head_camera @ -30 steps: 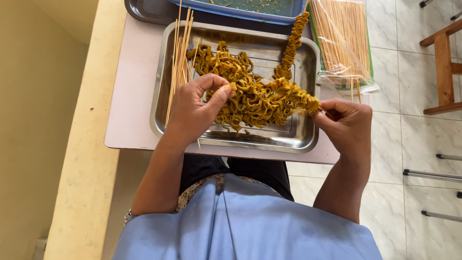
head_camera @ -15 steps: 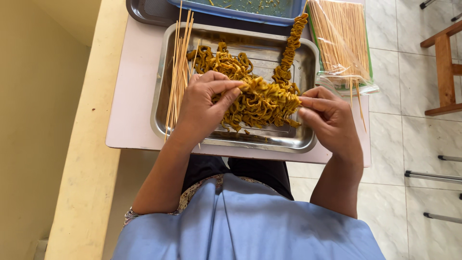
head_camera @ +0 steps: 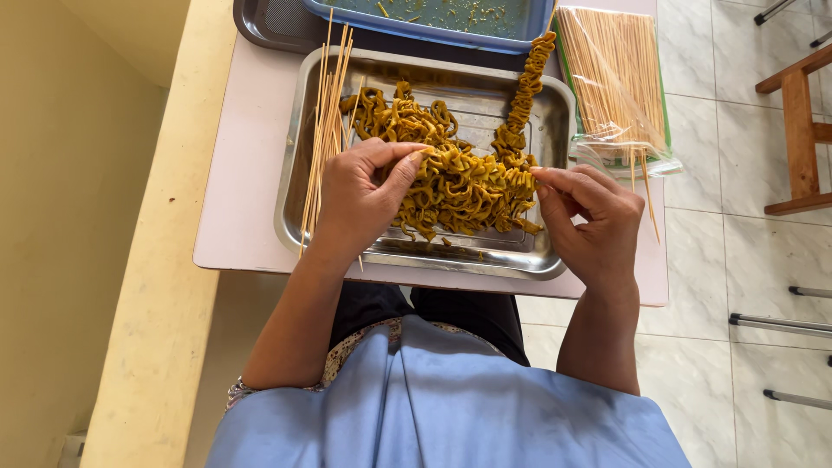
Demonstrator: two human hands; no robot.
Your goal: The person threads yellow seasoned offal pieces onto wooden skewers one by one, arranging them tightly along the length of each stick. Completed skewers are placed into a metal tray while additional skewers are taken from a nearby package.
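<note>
A steel tray (head_camera: pixel 555 130) on a small pale table holds a heap of yellow-brown marinated meat strips threaded on skewers (head_camera: pixel 459 178). My left hand (head_camera: pixel 360 195) pinches the left end of the folded meat with thumb and fingers. My right hand (head_camera: pixel 589 217) grips the right end of the same skewered meat at the tray's right side. One finished skewer (head_camera: pixel 524 91) leans up against the tray's far right corner. Loose bamboo sticks (head_camera: pixel 325 130) lie along the tray's left rim.
A plastic bag of bamboo skewers (head_camera: pixel 615 82) lies right of the tray. A blue tub (head_camera: pixel 433 17) sits on a dark tray (head_camera: pixel 269 26) behind. A cream wall ledge (head_camera: pixel 147 286) runs on the left. A wooden stool (head_camera: pixel 797 113) stands on the tiled floor at right.
My right hand has moved left toward the meat, pushing the strips closer together along the stick. My left hand has stayed on the meat's left end.
</note>
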